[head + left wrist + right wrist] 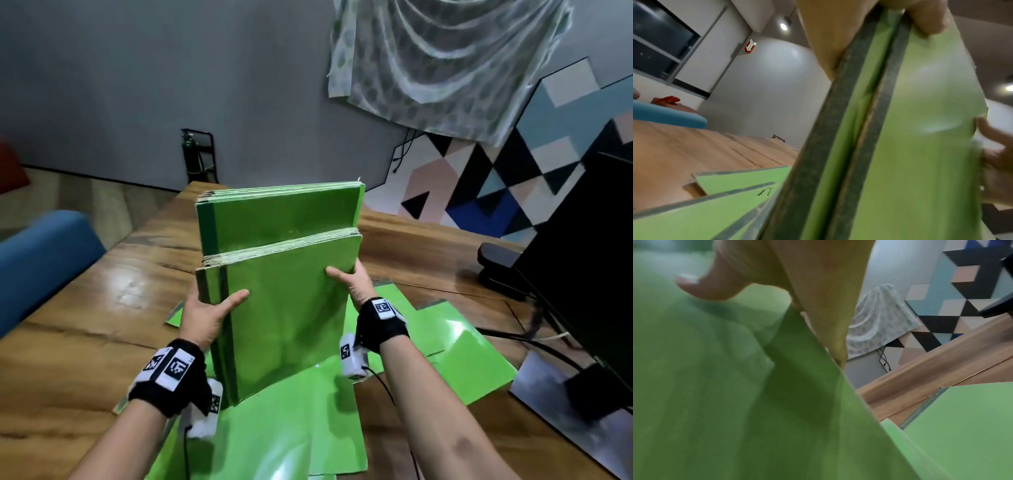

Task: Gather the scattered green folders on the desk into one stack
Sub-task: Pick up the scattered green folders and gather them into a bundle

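Green card folders stand upright on edge as a bundle (284, 274) near the middle of the wooden worktop (102, 301), their lower edge resting on other green folders (284, 428) that lie flat and fanned out beneath them. The bundle is in two groups: a taller rear group whose top edge rises well above a shorter front group (the layered cream edges of both show along their tops). A darker green spine strip runs down the left side.

The left hand (209, 317) grips the bundle's left edge, thumb laid across the front face and fingers out of sight behind; the left wrist view shows the thumb (929, 17) pressed on the front cover beside the dark spines (818, 146). The right hand (352, 282) grips the right edge in the same way, thumb on the front face, and the right wrist view shows that thumb (715, 280) on the green cover (735, 386). Both wrists wear black straps with printed square markers.

More flat folders (455, 356) lie to the right of the bundle, partly overlapping. A black monitor (589, 260) stands at the worktop's right side, with cables trailing near it. A blue chair (41, 263) sits off the left edge, and patterned fabric (445, 65) hangs on the wall behind.
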The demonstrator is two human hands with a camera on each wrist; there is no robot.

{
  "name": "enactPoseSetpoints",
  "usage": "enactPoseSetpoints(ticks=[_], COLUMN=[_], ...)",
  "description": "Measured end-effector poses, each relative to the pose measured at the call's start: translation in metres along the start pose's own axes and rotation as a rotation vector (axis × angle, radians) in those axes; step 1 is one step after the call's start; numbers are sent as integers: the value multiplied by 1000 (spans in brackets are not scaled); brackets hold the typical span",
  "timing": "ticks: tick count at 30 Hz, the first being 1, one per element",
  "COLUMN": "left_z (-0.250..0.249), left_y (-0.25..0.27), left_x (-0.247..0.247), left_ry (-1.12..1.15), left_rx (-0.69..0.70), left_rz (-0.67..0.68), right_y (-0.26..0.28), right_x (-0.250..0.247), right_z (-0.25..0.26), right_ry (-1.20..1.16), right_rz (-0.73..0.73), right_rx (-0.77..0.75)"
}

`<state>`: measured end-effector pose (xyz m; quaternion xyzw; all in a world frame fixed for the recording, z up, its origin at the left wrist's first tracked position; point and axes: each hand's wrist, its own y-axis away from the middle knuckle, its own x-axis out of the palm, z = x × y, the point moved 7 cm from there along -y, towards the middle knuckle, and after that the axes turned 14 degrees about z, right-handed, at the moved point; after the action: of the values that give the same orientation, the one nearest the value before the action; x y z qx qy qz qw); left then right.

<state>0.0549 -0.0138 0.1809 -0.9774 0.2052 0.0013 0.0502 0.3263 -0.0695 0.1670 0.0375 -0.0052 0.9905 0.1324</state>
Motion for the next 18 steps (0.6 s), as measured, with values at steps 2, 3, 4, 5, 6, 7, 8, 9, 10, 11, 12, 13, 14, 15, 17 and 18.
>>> enactPoseSetpoints(ticks=[2, 3, 4, 5, 6, 7, 8, 9, 10, 11, 12, 13, 14, 15, 17, 18], left_z=[4, 4, 3, 1, 0, 0, -2, -4, -6, -6, -4, -1, -1, 2, 6, 6], left_y=[0, 0, -1, -4, -5, -8, -10, -13, -16, -18, -22, -24, -24, -25, -27, -28], left_x=[-2, -3, -5, -7, -8, -8, -7, -4, 0, 2, 5, 4, 5, 4, 1, 0], left_ry=[27, 56, 82, 112, 118, 94, 58, 21, -13, -21, -22, -18, -17, -8, 19, 25], left_rx=[1, -7, 6, 28, 37, 56, 78, 110, 116, 101, 71, 48, 31, 29, 48, 56], left_rz=[-31, -47, -69, -87, -105, -114, -113, -99, -88, -79, -64, -61, -57, -61, -71, -87], right_y=[1, 2, 3, 5, 5, 6, 6, 8, 9, 9, 11, 16, 21, 28, 55, 78], right_x=[1, -1, -1, 0, 2, 3, 6, 9, 8, 9, 7, 2, -9, -31, -100, -132], right_z=[0, 0, 1, 2, 4, 2, 3, 4, 3, 2, -1, -7, -16, -29, -66, -82], right_ry=[18, -2, -22, -38, -55, -69, -68, -52, -13, 49, 128, 204, 249, 278, 335, 348], right_rz=[-82, -102, -118, -128, -139, -146, -141, -129, -118, -88, -54, -32, -43, -123, -458, -637], right_rx=[-16, -49, -88, -124, -151, -160, -166, -156, -142, -109, -64, 3, 70, 142, 351, 505])
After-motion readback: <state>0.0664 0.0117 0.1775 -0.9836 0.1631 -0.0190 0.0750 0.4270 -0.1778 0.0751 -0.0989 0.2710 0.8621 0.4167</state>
